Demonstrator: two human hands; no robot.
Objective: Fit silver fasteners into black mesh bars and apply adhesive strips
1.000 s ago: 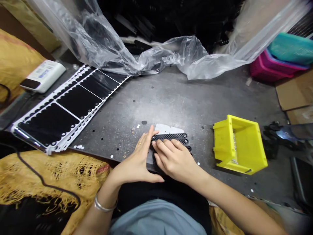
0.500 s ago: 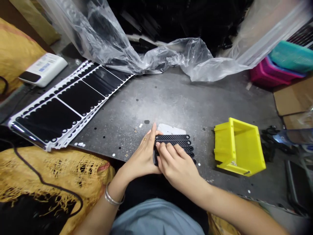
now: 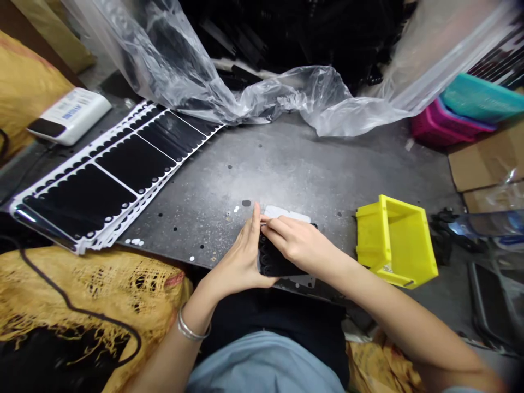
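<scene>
A black piece [image 3: 280,261] with a row of rounded ends along its left side lies near the table's front edge, on a light grey plate [image 3: 297,214]. My left hand [image 3: 241,254] wraps that left side, its index finger straight and its thumb along the near edge. Over the top of the piece reaches my right hand [image 3: 295,237], fingertips pinched together at the far left corner, beside the left fingers. What the pinch holds is hidden. The right part of the piece is covered by my right hand and forearm.
To the left lies a stack of black scalloped sheets [image 3: 92,202] with white borders, beside a white device [image 3: 71,114]. A yellow bin [image 3: 411,245] stands right. Clear plastic film [image 3: 286,98] spans the back. Pink and teal baskets [image 3: 483,98] sit far right. White dots lie near the front edge.
My right hand has moved up and flatter across the piece, to its far left corner. The textured strips seen before are now largely covered, and the rounded left ends show.
</scene>
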